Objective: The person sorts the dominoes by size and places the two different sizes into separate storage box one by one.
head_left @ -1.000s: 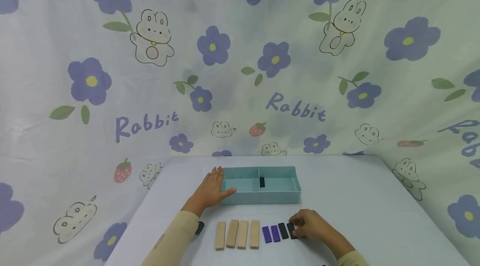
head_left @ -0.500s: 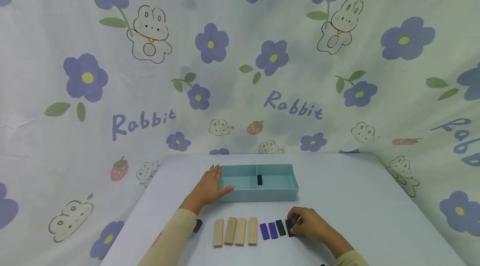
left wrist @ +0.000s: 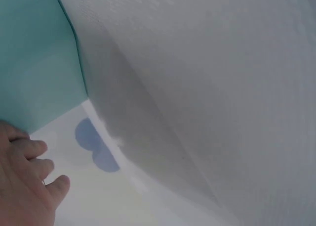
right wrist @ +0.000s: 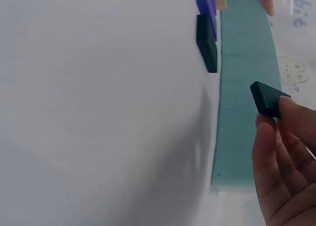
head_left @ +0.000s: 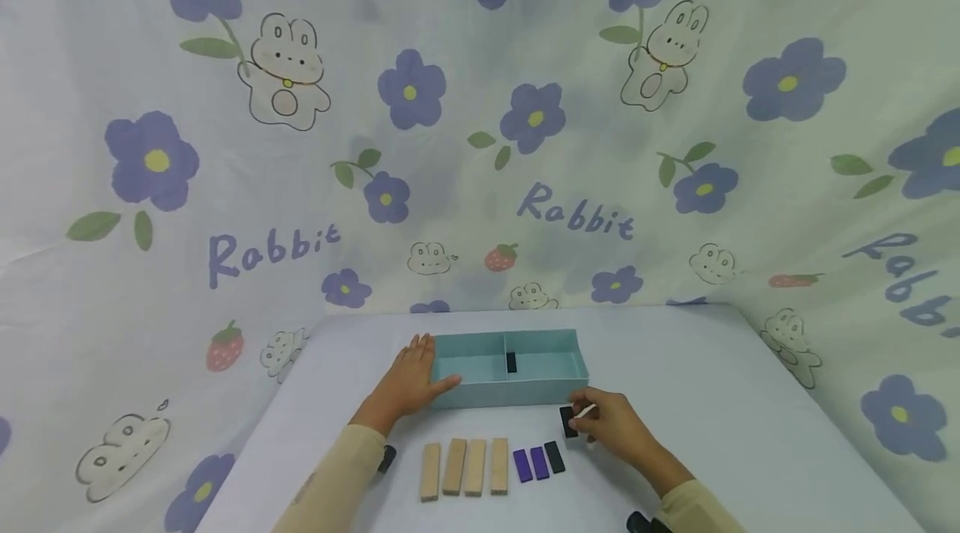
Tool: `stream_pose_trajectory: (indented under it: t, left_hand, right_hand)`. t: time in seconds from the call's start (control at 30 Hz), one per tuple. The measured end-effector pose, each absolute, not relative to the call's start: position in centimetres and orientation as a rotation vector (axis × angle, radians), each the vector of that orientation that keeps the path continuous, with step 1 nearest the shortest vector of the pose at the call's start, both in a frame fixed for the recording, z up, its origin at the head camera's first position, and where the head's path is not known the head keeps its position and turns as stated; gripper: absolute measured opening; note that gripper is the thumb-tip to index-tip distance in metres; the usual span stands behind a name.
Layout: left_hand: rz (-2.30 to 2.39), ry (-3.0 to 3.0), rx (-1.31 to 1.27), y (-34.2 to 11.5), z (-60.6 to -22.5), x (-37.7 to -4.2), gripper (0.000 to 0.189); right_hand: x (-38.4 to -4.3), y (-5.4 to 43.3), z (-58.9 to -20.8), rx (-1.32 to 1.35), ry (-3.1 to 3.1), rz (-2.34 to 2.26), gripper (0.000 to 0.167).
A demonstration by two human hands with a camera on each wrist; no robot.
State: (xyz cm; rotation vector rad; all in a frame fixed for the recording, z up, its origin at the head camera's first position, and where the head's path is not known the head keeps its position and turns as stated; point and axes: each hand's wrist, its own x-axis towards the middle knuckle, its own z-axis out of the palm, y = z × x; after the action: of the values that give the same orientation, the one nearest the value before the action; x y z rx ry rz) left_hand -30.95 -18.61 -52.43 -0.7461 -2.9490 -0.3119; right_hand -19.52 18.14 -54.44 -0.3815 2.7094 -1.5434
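My right hand [head_left: 617, 426] pinches a small flat black block [head_left: 568, 422] between thumb and fingers, in front of the light-blue two-compartment box [head_left: 480, 395]. In the right wrist view the held block [right wrist: 266, 98] looks dark green and is raised off the table. My left hand [head_left: 408, 379] rests against the box's left end, fingers along the side and thumb over the front rim. Another black block [head_left: 512, 362] stands in the right compartment beside the divider. On the table lie a black block [head_left: 554, 457] and two purple blocks [head_left: 539, 463].
Several wooden blocks [head_left: 474, 467] stand in a row left of the purple ones. A black object [head_left: 386, 459] shows beside the left sleeve, another [head_left: 647, 521] near the right sleeve. Behind the white table [head_left: 675, 366] hangs a rabbit-and-flower printed cloth [head_left: 480, 141].
My right hand has picked up the rightmost black block from the row and carried it up towards the box. The left hand stays at the box's left end. The head view has shifted slightly.
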Motion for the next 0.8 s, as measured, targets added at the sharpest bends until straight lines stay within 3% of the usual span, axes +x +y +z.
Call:
stream_pose_trajectory:
  t: [0.6, 0.8]
  left_hand:
    - [-0.325, -2.966, -0.734, -18.7, -52.6, -30.8, 0.109]
    - [-0.321, -2.976, -0.730, -18.8, -52.2, -30.7, 0.111]
  right_hand:
    - [-21.9, 15.3, -52.4, -0.436, 2.782, -1.621, 0.027]
    - [-23.3, 14.8, -51.6, -0.333, 2.763, -1.671, 0.028]
